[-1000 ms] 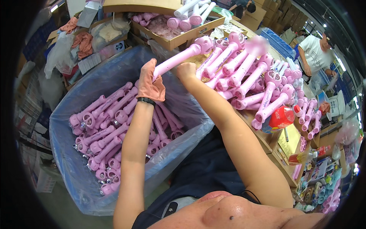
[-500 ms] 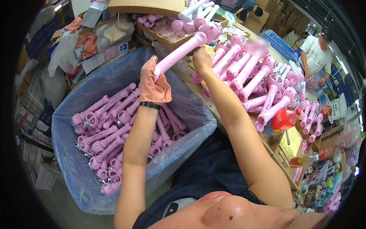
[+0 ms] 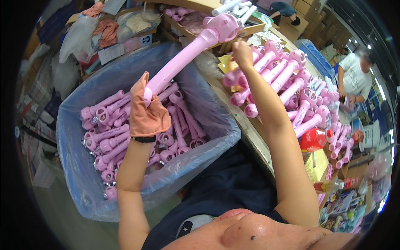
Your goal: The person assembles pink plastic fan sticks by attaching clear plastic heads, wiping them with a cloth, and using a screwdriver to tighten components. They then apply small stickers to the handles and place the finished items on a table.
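One pink wand (image 3: 180, 57) in left hand (image 3: 146, 113); right hand (image 3: 242, 54) seemingly curled.

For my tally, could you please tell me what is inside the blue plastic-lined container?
Pink wands lie piled inside the container. They cover its bottom and any lower layers; the left hand and forearm hide part of the pile.

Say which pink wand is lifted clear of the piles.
The pink wand slanting upward from the orange-covered left hand, held by its handle end; the wands in the bin and on the table lie piled.
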Demonstrator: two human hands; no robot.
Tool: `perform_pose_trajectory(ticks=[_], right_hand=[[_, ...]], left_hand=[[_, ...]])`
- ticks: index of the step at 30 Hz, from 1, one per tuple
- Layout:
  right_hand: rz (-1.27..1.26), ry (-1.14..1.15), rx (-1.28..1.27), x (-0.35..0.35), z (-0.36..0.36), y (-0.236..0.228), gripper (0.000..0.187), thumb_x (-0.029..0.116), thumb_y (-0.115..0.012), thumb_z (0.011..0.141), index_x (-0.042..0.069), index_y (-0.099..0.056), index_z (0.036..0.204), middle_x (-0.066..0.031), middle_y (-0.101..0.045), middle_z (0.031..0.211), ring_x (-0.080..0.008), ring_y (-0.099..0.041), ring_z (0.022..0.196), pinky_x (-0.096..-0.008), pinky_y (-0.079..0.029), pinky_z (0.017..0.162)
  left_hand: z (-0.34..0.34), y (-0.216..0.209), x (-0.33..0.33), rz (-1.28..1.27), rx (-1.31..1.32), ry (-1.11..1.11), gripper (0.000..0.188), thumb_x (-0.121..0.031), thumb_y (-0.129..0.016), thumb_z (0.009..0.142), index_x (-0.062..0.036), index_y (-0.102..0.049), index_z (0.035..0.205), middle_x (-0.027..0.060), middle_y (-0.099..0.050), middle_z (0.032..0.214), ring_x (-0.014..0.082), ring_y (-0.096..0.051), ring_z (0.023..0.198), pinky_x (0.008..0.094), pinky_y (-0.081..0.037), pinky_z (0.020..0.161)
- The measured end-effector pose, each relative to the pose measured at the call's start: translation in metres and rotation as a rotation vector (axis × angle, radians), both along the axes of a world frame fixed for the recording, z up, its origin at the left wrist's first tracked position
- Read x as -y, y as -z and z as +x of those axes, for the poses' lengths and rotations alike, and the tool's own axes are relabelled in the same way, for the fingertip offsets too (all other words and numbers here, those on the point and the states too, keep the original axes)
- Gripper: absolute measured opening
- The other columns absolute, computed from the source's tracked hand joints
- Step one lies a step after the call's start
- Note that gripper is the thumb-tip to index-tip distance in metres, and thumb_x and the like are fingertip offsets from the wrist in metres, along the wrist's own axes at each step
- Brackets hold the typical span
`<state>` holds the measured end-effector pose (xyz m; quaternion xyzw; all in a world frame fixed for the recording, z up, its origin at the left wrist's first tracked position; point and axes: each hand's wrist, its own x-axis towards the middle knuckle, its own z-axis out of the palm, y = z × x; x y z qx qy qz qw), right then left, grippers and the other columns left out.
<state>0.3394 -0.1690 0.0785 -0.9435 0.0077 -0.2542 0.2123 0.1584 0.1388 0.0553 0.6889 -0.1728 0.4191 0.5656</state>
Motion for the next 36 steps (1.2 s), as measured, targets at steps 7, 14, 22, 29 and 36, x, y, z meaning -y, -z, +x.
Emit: perform_pose_trajectory(ticks=[7,14,22,29,36], right_hand=[[0.243,0.14,-0.028,0.01,0.017,-0.028,0.043,0.034,-0.039,0.088,-0.003,-0.062,0.092,-0.0259,-0.065,0.094,-0.0419,-0.062,0.09,-0.0475,-0.047,0.083],[0.292,0.215,0.249,0.036,0.035,-0.079,0.043,0.035,-0.043,0.083,-0.001,-0.066,0.09,-0.0259,-0.065,0.092,-0.04,-0.062,0.092,-0.0454,-0.046,0.084],[0.633,-0.047,0.371,0.082,-0.016,-0.177,0.032,0.025,-0.046,0.089,-0.005,-0.059,0.087,-0.0099,-0.063,0.064,-0.0168,-0.061,0.05,-0.0278,-0.05,0.052],[-0.15,-0.031,0.722,0.15,-0.188,-0.228,0.032,0.024,-0.047,0.091,-0.002,-0.062,0.102,-0.0113,-0.063,0.087,-0.0175,-0.059,0.071,-0.0284,-0.046,0.064],[0.102,0.482,0.406,0.255,-0.435,-0.237,0.034,0.029,-0.046,0.094,0.001,-0.062,0.104,-0.0142,-0.065,0.099,-0.0228,-0.062,0.092,-0.0316,-0.048,0.078]], left_hand=[[-0.052,0.006,-0.022,-0.91,-0.303,0.562,0.056,0.01,-0.047,0.08,-0.0103,-0.047,0.132,-0.0029,-0.048,0.124,0.0011,-0.044,0.07,0.0084,-0.038,0.061],[-0.058,0.032,-0.054,0.183,-0.183,-0.053,0.059,0.013,-0.044,0.074,0.0005,-0.04,0.132,0.0114,-0.047,0.122,0.018,-0.056,0.096,0.0228,-0.045,0.082],[-0.02,0.055,-0.018,0.328,0.029,-0.087,0.036,-0.007,-0.047,0.091,0.0,-0.048,0.127,0.0118,-0.054,0.123,0.0201,-0.052,0.114,0.0269,-0.041,0.098],[0.046,0.089,0.08,0.218,-0.043,-0.047,0.033,-0.014,-0.06,0.083,0.0006,-0.054,0.112,0.0094,-0.059,0.099,0.0159,-0.059,0.089,0.0243,-0.049,0.074],[0.092,0.086,0.13,-1.324,-1.044,0.906,0.028,-0.034,-0.071,0.076,-0.0146,-0.05,0.077,-0.0045,-0.047,0.062,0.0075,-0.05,0.052,0.021,-0.044,0.044]])
